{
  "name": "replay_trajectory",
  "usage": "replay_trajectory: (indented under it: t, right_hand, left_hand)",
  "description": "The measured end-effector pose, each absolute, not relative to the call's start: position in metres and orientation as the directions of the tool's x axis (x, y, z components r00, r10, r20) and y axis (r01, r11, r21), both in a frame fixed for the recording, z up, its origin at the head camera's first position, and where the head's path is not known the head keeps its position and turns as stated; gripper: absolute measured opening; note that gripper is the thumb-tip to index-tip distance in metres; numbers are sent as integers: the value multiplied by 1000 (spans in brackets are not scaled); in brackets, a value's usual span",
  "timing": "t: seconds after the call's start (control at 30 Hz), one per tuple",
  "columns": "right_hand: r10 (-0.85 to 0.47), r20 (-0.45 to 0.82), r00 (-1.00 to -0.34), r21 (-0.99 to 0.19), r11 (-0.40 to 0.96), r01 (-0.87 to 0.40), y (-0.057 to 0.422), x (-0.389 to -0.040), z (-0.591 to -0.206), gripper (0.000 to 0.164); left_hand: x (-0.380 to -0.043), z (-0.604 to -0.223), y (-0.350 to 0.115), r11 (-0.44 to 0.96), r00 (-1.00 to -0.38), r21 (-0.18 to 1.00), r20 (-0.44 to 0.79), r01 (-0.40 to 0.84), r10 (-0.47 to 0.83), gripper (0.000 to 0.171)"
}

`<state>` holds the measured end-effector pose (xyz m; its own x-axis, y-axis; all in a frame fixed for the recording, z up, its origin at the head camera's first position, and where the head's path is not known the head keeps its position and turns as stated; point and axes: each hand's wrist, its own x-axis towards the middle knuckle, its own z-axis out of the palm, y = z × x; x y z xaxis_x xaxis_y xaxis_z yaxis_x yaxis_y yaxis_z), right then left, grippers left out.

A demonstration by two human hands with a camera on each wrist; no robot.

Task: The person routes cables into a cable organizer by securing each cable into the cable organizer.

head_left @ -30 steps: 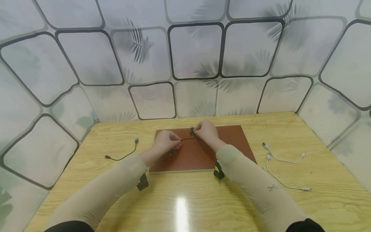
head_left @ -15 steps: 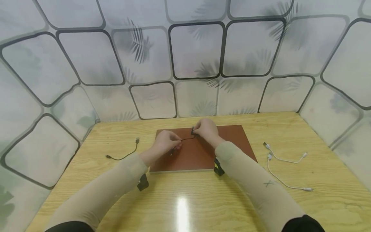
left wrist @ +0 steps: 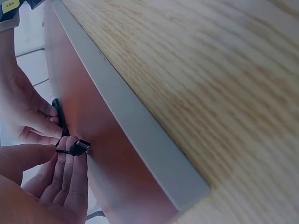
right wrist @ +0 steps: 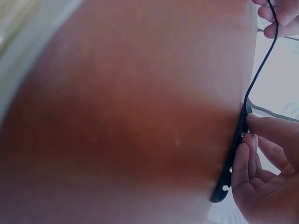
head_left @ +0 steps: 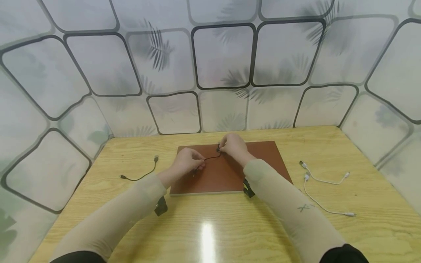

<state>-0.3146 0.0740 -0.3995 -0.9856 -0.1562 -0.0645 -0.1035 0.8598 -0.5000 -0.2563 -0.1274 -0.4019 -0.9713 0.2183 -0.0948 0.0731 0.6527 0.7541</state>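
On a brown board (head_left: 210,179), a black cable holder (right wrist: 229,172), a strip with round notches, sits near the far edge. My right hand (head_left: 234,147) holds it, with the thumb at the end where a thin black USB cable (right wrist: 263,63) meets it. Whether the cable sits inside a notch there is hidden by the fingers. To the left, my left hand (head_left: 186,160) pinches the same cable close to its metal-tipped plug (left wrist: 80,147), which sticks out past the fingers. Between both hands the cable runs slightly bent above the board.
Left of the board lies another short black USB cable (head_left: 144,176). Two white USB cables, an upper one (head_left: 323,181) and a lower one (head_left: 320,206), lie to the right. All are on a wooden table (head_left: 184,233) with a patterned cloth wall (head_left: 223,109) behind it.
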Motion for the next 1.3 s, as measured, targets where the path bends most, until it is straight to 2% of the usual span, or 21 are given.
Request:
replay_trajectory:
  t: [0.3, 0.9, 1.3]
  right_hand:
    - [-167, -104, -981, -541, 837, -85, 74, -315, -398, 11]
    - [-184, -98, -978, -599, 796, -90, 78, -312, -396, 8]
    - [-199, -100, -975, -600, 794, -100, 78, -303, -392, 30]
  left_hand:
    - [-256, -401, -128, 691, -971, 716, -84, 99, 226, 14]
    - [-256, -394, -131, 763, -969, 628, -52, 156, 241, 13]
    - [-256, -396, -131, 801, -972, 573, -35, 171, 232, 12]
